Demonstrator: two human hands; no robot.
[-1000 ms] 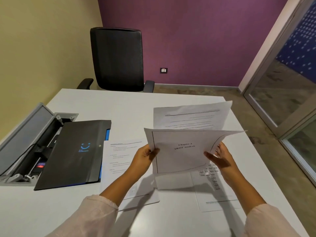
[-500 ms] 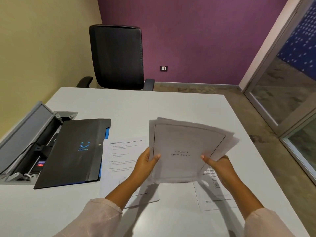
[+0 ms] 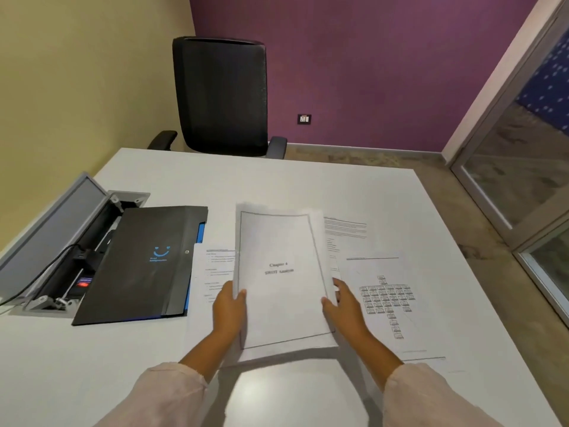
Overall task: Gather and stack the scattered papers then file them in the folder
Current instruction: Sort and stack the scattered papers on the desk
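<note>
White table [image 3: 308,186] first, then the black folder [image 3: 144,263] lying shut at my left, then the paper stack [image 3: 281,278] I hold above the tabletop, left hand [image 3: 229,309] and right hand [image 3: 343,306] curled on its side edges.

The top sheet [image 3: 281,282] of the stack you hold reads "Chapter 4" with "SWOT Analysis" under it, inside a thin border. The black folder [image 3: 144,266] on the counter shows a blue smile sign with small blue lettering beneath, too blurred to read. Print on the other sheets you see is too small to make out.
</note>
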